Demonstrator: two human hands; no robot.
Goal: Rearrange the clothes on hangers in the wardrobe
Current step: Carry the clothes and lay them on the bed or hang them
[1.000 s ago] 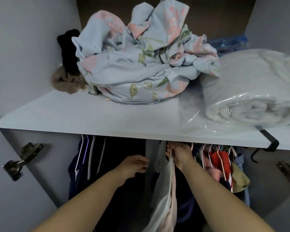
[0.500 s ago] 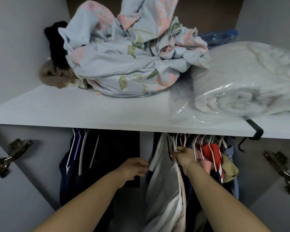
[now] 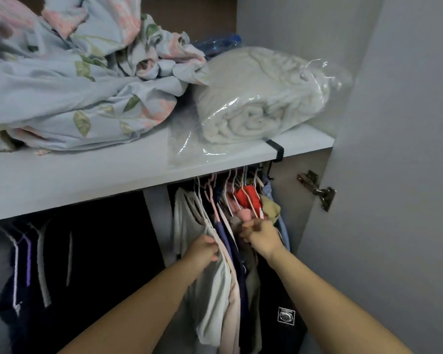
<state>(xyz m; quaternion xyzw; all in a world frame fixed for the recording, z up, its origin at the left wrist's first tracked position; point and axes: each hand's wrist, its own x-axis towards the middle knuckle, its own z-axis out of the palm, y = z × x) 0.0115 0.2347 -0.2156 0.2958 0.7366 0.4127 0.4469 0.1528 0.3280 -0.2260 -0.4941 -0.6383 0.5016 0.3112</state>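
Note:
Several garments hang on hangers under the white shelf in the right compartment. My left hand grips the shoulder of a pale grey-white garment at the left of the row. My right hand is curled round cloth among the packed clothes, just below a pink garment and a red one. A navy garment hangs between my hands. A black garment with a white label hangs under my right forearm. The rail is hidden by the shelf.
Dark clothes on white and purple hangers fill the left compartment beyond a grey divider. On the shelf lie a floral blue sheet and a rolled blanket in clear plastic. The open door with its hinge stands at right.
The view has swung right and nearer. My left hand moved from the divider onto the pale garment. My right hand dropped from the hanger hooks into the clothes further right.

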